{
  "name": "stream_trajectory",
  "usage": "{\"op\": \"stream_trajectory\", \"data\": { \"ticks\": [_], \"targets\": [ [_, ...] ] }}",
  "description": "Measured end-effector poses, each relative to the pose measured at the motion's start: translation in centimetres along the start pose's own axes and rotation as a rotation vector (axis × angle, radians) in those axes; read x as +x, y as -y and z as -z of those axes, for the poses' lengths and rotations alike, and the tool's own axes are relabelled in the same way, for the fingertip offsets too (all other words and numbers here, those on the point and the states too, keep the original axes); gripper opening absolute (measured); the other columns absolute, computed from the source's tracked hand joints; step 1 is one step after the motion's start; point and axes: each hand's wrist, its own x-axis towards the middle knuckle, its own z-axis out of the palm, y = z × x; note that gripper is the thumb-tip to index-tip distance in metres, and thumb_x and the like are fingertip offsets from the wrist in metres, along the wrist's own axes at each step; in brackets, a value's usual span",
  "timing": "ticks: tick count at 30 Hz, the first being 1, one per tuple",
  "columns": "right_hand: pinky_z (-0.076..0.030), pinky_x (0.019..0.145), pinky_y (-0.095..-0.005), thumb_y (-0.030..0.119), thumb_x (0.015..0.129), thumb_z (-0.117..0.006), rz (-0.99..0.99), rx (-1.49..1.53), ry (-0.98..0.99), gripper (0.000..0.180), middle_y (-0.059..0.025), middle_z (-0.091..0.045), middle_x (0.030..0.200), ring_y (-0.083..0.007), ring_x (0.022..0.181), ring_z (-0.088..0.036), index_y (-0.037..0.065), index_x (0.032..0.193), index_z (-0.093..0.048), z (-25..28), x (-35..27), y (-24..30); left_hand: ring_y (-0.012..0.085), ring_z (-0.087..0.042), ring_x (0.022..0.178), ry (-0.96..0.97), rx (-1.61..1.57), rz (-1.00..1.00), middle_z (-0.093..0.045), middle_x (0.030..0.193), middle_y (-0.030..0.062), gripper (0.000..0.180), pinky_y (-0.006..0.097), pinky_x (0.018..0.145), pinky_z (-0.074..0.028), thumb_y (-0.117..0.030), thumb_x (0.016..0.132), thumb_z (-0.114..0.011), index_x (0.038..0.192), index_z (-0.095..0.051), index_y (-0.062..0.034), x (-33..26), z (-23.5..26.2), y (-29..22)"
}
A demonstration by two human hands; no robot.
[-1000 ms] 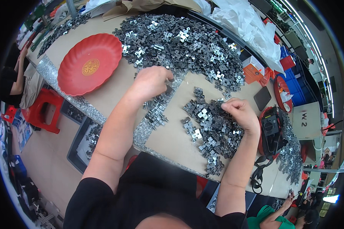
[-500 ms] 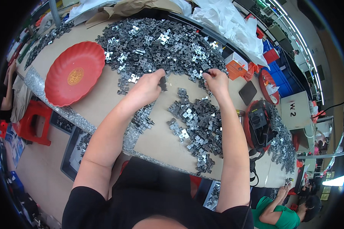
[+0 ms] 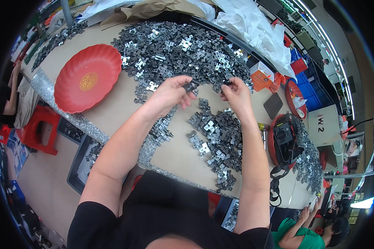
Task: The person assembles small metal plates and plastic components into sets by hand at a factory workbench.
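Observation:
Over the beige tabletop, my left hand [image 3: 170,94] is closed on a dark metal clip [image 3: 190,86], held between thumb and fingers; it could be a small stack. To its right, my right hand [image 3: 239,98] pinches a small dark metal clip [image 3: 227,82], mostly covered by the fingertips. The two hands are a short gap apart, just in front of a large heap of dark and shiny metal clips [image 3: 174,47]. A second pile of clips [image 3: 220,135] lies between my forearms. Several more clips [image 3: 161,132] lie beside my left forearm.
A scalloped red plate [image 3: 77,89] stands at left. At right are an orange box [image 3: 261,79], a dark flat pad [image 3: 273,106], a black device [image 3: 284,139] in a red basin, and more clips [image 3: 309,166]. A person in green [image 3: 301,234] works at lower right.
My left hand has moved right, nearer my right hand, and its fingers have turned, showing more of the held clip. My right hand keeps its pinch. The whole view has shifted slightly.

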Motion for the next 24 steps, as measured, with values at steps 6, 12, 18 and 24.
{"op": "stream_trajectory", "data": {
  "ticks": [6,12,18,24],
  "targets": [
    [-0.042,0.060,-0.0182,0.007,0.080,-0.052,-0.091,0.605,0.179,0.026,-0.0029,-0.056,0.084,-0.0075,0.068,-0.051,-0.001,0.105,-0.050,-1.8,-5.6,1.8,0.0102,-0.054,0.066,0.109,0.072,-0.074,-0.055,0.081,0.0083,0.026,0.021,0.054,-0.046,0.004,0.076,-0.035,0.099,-0.046,-0.0016,-0.3,-0.8,0.3],
    [-0.042,0.057,-0.0178,0.004,0.076,-0.057,-0.049,0.579,0.159,0.026,-0.0062,-0.057,0.083,-0.0084,0.067,-0.053,-0.001,0.099,-0.049,-2.8,-6.2,1.4,0.0098,-0.054,0.065,0.165,0.072,-0.153,-0.053,0.084,0.0055,0.022,0.022,0.056,-0.046,-0.001,0.077,-0.037,0.097,-0.046,-0.0008,-0.4,-1.7,0.9],
    [-0.046,0.054,-0.0192,0.002,0.073,-0.060,-0.080,0.552,0.086,0.026,-0.0100,-0.058,0.080,-0.0117,0.066,-0.057,-0.005,0.096,-0.048,-3.2,-5.8,1.5,0.0091,-0.053,0.066,0.094,0.170,-0.210,-0.054,0.084,0.0045,0.020,0.021,0.061,-0.044,-0.001,0.076,-0.037,0.093,-0.048,-0.0012,-0.3,-1.8,1.1],
    [-0.049,0.056,-0.0197,0.000,0.072,-0.060,-0.043,0.514,0.048,0.031,-0.0120,-0.058,0.081,-0.0116,0.067,-0.057,-0.009,0.099,-0.047,-3.5,-5.9,1.3,0.0097,-0.053,0.069,0.075,0.291,-0.243,-0.055,0.085,0.0052,0.025,0.022,0.064,-0.044,0.003,0.072,-0.036,0.094,-0.047,-0.0005,-0.4,-1.7,1.3]
  ]
}}
